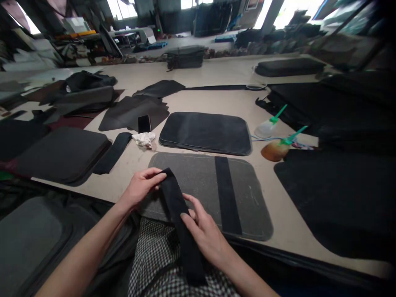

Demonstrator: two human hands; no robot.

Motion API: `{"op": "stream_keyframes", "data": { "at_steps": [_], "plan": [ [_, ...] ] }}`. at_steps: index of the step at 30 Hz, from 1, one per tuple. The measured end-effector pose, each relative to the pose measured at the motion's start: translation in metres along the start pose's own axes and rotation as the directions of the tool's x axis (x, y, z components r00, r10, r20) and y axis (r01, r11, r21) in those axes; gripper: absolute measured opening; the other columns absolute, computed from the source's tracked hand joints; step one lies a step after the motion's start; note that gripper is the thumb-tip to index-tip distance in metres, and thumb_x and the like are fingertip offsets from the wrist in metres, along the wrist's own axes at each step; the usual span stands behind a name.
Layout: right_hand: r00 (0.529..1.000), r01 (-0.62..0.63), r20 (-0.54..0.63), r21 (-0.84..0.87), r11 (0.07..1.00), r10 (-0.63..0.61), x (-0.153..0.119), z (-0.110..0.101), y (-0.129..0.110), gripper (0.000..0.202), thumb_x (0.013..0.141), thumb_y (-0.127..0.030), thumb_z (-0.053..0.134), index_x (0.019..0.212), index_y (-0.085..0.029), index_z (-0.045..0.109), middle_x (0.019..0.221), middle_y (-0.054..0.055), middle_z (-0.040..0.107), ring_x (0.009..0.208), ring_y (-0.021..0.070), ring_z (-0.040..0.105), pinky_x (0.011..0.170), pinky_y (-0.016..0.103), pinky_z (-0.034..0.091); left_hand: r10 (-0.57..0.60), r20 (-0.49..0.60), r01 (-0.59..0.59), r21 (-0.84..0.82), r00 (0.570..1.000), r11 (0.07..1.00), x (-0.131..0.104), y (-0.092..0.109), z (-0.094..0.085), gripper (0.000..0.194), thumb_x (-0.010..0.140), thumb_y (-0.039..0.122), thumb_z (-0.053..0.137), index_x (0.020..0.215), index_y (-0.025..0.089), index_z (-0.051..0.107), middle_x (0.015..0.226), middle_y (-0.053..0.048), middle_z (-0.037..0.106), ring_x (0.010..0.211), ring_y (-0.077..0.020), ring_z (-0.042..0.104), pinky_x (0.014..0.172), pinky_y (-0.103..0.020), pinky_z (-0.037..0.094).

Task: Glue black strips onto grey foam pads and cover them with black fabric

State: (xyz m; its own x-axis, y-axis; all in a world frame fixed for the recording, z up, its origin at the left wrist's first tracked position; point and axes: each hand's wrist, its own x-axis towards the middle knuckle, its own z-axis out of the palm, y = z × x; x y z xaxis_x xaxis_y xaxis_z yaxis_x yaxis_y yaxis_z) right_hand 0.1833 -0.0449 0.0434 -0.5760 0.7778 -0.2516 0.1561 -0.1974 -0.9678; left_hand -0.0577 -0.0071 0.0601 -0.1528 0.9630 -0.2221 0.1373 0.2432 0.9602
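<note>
A long black fabric strip [177, 202] is held between both hands over the near edge of the table, its lower end hanging above a checked garment. My left hand [144, 185] pinches the strip's top end. Farther down, my right hand [202, 227] grips its right edge, thumb on top. Beneath them a dark grey rounded panel [198, 177] lies flat, and a second black strip [227, 194] lies across its right part. Just behind is a stack of black rounded panels [206, 132].
Two squeeze bottles with green nozzles stand right, one clear [265, 128], one amber [274, 151]. Left are a crumpled white cloth [144, 140], a phone [144, 123], a pile of black strips [113, 153] and a dark panel stack [63, 152]. Black sheets [337, 198] cover the right side.
</note>
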Motion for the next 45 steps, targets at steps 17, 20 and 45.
{"op": "stream_keyframes", "data": {
  "at_steps": [17,20,45],
  "plan": [
    [0.999,0.031,0.033,-0.211,0.977,-0.024,0.028,0.015,0.006,0.030,0.098,-0.021,0.049,0.128,-0.021,0.046,0.071,-0.008,0.052,0.064,0.0123,0.054,0.068,0.026,0.037,0.555,0.266,-0.552,0.706,0.788,0.445,0.145,-0.030,-0.008,0.023,0.100,0.036,0.055,0.093,0.020,0.069,0.098,-0.007,0.064,0.097,-0.0207,0.060,0.088,-0.034,0.048],
    [0.999,0.030,0.043,-0.217,0.976,-0.021,0.030,0.014,0.005,0.026,0.097,-0.020,0.050,0.123,-0.020,0.047,0.069,-0.009,0.051,0.063,0.0120,0.052,0.066,0.025,0.035,0.574,0.301,-0.587,0.697,0.761,0.412,0.148,-0.033,-0.009,0.021,0.101,0.034,0.054,0.094,0.019,0.066,0.112,-0.009,0.066,0.109,-0.0216,0.059,0.097,-0.038,0.047],
    [0.968,0.003,0.245,-0.233,0.973,0.056,0.045,0.009,0.027,0.035,0.084,-0.021,0.051,0.119,-0.021,0.055,0.065,-0.007,0.039,0.057,0.0118,0.043,0.057,0.025,0.029,0.504,0.562,-0.708,0.689,0.656,0.153,0.132,-0.030,-0.011,0.019,0.103,0.025,0.050,0.109,0.028,0.068,0.119,-0.004,0.076,0.126,-0.0241,0.059,0.122,-0.054,0.018]
  ]
}}
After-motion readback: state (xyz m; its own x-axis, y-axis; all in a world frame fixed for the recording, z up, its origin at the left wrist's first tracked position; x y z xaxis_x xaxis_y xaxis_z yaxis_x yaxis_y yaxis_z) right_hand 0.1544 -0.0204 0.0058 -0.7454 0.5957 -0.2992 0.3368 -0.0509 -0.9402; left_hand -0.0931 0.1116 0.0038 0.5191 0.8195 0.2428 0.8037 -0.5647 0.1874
